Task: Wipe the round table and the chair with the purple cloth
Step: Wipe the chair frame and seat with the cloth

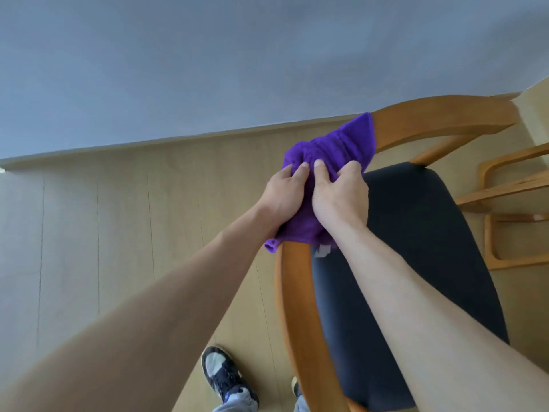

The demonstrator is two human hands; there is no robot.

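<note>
- Hands first: your left hand point(283, 193) and right hand point(338, 197) sit side by side, both w/ fingers curled into the purple cloth point(326, 150), gripping it.
- Cloth is bunched & draped over the curved wooden rail of the chair point(294, 307), approx. where the rail bends from the near side toward the far side.
- One corner of the cloth hangs off the rail's outer edge, below your left wrist.
- Chair has an orange-brown wood frame & a dark padded seat point(416, 248), to the right of your arms.
- Pale wood floor point(118, 218) lies under the chair; a grey-blue wall point(208, 69) rises beyond it.
- Your shoe point(224, 373), dark w/ light patches, stands on the floor left of the chair.
- More light wood framing point(511, 185) shows at the right edge; can't tell what it belongs to.
</note>
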